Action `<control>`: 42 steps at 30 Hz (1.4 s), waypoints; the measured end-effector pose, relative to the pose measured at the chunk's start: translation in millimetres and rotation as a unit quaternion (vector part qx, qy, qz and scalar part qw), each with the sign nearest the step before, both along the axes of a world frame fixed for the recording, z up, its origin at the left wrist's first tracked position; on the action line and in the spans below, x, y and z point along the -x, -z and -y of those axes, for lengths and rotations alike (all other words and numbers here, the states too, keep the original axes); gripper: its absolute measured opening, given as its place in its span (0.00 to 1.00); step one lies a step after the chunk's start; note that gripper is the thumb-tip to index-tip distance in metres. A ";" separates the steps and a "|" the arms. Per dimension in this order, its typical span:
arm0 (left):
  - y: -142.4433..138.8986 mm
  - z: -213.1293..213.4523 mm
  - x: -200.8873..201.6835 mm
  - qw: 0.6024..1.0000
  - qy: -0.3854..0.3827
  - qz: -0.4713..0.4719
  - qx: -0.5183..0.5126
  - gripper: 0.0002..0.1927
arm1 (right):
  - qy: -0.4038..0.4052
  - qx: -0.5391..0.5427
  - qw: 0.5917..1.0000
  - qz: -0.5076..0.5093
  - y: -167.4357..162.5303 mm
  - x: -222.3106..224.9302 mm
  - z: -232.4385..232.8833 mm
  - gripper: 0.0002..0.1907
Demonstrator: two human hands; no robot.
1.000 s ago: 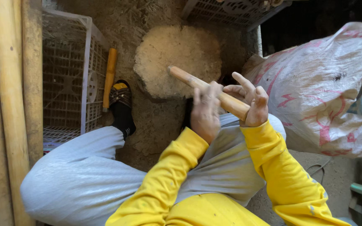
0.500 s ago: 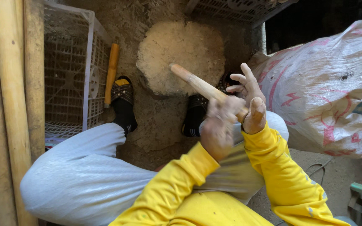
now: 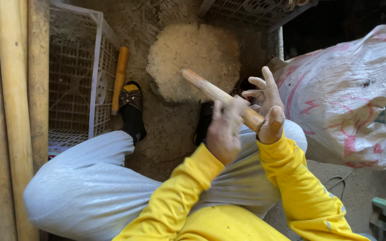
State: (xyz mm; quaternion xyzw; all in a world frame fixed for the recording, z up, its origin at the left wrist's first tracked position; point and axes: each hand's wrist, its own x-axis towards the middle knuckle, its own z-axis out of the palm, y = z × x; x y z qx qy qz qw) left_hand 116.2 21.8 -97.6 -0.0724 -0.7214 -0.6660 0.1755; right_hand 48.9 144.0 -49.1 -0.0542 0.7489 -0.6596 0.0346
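Both hands, left hand (image 3: 223,131) apparently closed, right hand (image 3: 266,107) fingers spread, hold a wooden stick (image 3: 222,99).

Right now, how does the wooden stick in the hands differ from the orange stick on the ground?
The wooden stick is pale tan and slanted, held between both hands. The orange stick is brighter, lies nearly upright in the picture beside the white crate, untouched. Both are round wooden rods.
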 end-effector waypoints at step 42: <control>-7.6 22.6 -0.6 0.999 -0.010 -0.008 0.038 0.19 | -0.003 -0.025 0.999 -0.026 -14.4 -6.7 23.8 0.71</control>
